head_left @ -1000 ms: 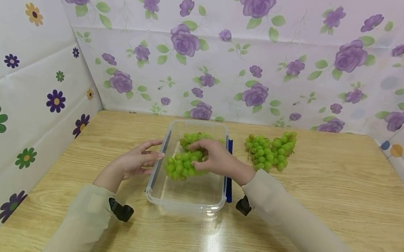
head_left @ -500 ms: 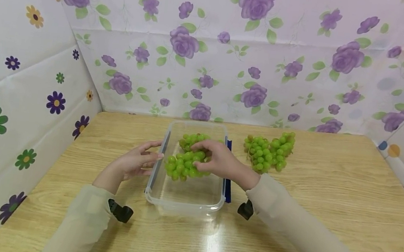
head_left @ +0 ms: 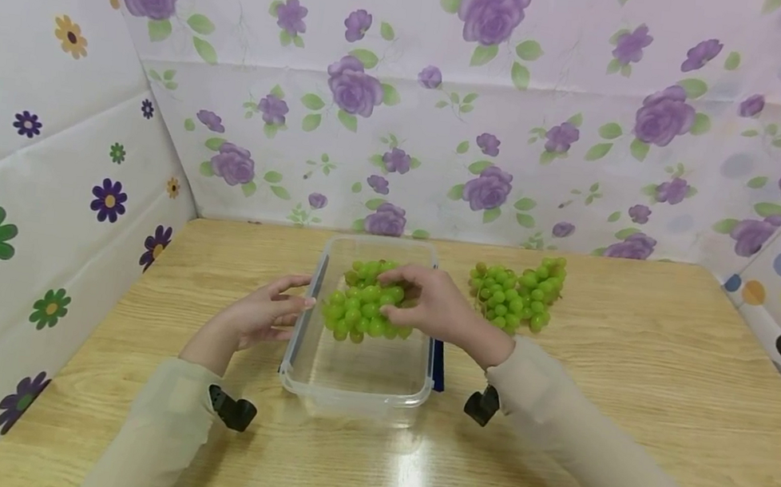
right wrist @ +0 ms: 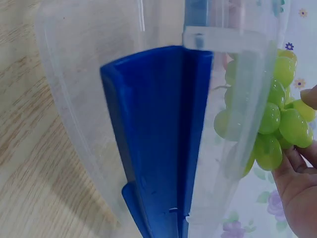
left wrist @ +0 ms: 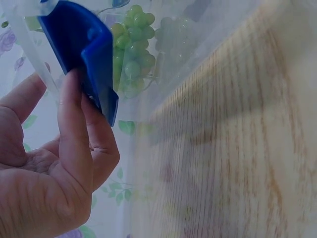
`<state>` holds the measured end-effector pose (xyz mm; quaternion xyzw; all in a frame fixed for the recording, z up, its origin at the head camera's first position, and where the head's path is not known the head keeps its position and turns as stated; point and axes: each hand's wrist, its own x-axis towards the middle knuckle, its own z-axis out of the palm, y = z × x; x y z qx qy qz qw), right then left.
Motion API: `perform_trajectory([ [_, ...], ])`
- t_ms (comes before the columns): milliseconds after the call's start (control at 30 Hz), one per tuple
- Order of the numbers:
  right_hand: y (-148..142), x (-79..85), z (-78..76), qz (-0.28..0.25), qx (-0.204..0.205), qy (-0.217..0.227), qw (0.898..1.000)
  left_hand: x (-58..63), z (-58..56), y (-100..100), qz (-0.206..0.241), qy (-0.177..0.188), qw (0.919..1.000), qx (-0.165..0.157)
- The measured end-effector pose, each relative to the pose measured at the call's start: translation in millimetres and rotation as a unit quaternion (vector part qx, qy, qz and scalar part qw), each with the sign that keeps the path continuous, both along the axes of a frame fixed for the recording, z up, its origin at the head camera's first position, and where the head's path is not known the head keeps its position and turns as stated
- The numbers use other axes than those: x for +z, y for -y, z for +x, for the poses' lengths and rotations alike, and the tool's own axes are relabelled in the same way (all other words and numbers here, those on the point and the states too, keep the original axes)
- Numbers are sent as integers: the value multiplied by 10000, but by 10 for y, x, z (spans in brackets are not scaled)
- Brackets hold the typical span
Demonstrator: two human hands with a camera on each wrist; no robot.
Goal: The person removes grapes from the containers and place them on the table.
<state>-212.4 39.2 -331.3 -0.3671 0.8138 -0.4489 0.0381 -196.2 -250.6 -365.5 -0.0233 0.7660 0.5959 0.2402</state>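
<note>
A clear plastic food container (head_left: 355, 394) stands on the table, its blue side latches hanging down. My left hand (head_left: 259, 315) holds its left side, fingers at the rim and against the blue latch (left wrist: 81, 47) in the left wrist view. Inside the container, my right hand (head_left: 437, 305) grips a bunch of green grapes (head_left: 357, 312) between thumb and fingers. More green grapes (head_left: 371, 269) show behind that bunch, partly hidden by it and the hand. The right wrist view has the gripped bunch rising above the container's rim, beyond the other blue latch (right wrist: 153, 114).
Two more bunches of grapes, one left (head_left: 500, 295) and one right (head_left: 541, 289), lie side by side on the wooden table (head_left: 637, 368), right of the container. A flowered cloth (head_left: 405, 117) hangs along the table's back edge. Patterned sheets flank both sides.
My right hand has shifted slightly right, and the gripped bunch has moved a little up and right with it. The left hand stays at the container's side.
</note>
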Motion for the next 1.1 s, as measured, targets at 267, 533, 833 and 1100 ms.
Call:
perform_trajectory([
  [267,-76,32,10,-82,-222,-43,9997,-3,-14,7,-78,-5,10000,-37],
  [533,-191,47,10,-177,-293,12,9994,4,-13,1,-92,-35,9999,-45],
  [833,-312,110,18,-253,-455,-182,9985,12,-3,-3,-9,-47,10000,-23],
  [1100,-424,143,-26,-208,-629,-29,9978,17,5,-11,-19,-61,10000,-49],
])
